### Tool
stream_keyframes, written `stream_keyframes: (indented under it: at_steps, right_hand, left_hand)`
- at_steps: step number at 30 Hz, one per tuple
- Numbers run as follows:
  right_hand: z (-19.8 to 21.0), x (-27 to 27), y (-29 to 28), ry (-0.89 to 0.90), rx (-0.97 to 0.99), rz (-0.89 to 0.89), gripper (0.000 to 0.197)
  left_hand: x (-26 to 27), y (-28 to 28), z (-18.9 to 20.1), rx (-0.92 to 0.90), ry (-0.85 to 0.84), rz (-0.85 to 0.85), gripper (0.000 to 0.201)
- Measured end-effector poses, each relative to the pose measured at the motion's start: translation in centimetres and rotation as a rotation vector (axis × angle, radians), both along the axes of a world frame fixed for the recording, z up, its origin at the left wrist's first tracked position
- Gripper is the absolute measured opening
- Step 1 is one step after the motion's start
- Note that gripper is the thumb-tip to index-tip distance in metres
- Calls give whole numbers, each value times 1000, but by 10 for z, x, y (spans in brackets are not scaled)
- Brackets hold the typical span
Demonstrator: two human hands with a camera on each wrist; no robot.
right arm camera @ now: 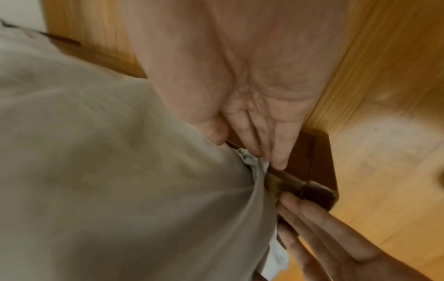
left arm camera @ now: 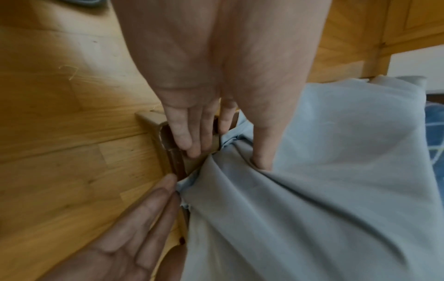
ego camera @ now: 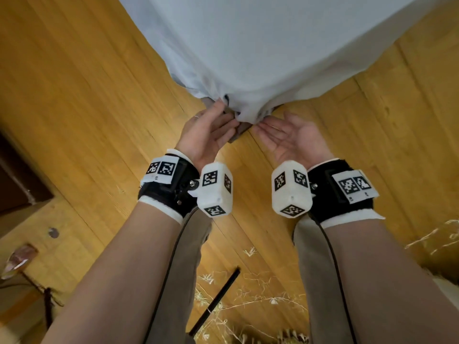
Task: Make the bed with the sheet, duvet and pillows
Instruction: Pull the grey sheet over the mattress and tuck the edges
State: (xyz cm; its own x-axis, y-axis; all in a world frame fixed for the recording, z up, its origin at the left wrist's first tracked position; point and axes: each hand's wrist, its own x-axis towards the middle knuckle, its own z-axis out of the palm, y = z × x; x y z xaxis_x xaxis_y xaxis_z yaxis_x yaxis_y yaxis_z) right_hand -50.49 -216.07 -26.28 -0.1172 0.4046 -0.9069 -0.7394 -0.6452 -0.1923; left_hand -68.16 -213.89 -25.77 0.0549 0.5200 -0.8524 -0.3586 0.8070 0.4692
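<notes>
While tucking fitted sheet (ego camera: 248, 45) under mattress corner, above bed leg (left arm camera: 173, 152): left hand (ego camera: 208, 130) and right hand (ego camera: 295, 137) palms-up, fingers straight, working gathered hem beneath. Sheet draped over corner.

Sheet (ego camera: 260, 45) — pale blue-grey cloth, thin, matt, smooth across the upper frame, puckered into gathers at its corner. Floor (ego camera: 74, 95): honey-coloured wood boards, visible grain, slight sheen. Bed-frame corner (right arm camera: 319, 171) — dark brown wood, smooth, faintly glossy. Wrist bands (ego camera: 171, 187): black fabric, white edging, matt.
</notes>
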Motion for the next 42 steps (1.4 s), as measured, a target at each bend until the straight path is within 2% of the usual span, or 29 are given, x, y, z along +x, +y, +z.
stream_keyframes:
  at_steps: [4,6,10,12,14,19,22,25,28,30,32,34,38,42]
  right_hand:
    - [8,11,17,25,87,26,46]
    - [10,13,21,65,93,20,57]
    - [6,13,13,161,85,-76,75]
    - [4,11,8,215,108,-155,81]
    - [3,5,9,242,142,-220,85]
    - [1,-11,19,273,204,-358,71]
    - [16,-8,14,185,207,-245,71]
    - [48,9,6,126,210,-110,73]
    - [84,26,3,-52,109,-25,75]
    - [112,37,4,-144,52,78,76]
    - [153,51,4,-185,21,164,68]
    - [205,73,5,-274,48,300,59]
    - [337,131,16,-592,203,661,41]
    - [445,213,21,-701,329,724,41]
  left_hand:
    - [-2,9,-5,20,-69,60,55]
    - [0,11,-5,13,-126,68,51]
    - [5,12,-7,19,-227,125,28]
    - [10,12,-8,22,-251,204,37]
    - [12,12,-9,32,-243,231,46]
    - [-2,11,-14,20,-151,84,39]
    - [-1,6,-3,12,-82,53,38]
    - [9,6,23,-39,39,46,21]
    - [15,10,68,-113,161,-16,19]
    - [20,10,113,-176,224,-100,29]
    - [28,10,170,-218,297,-198,39]
    - [41,12,232,-221,375,-328,31]
    - [89,35,360,-185,485,-660,19]
    - [166,65,472,39,559,-926,30]
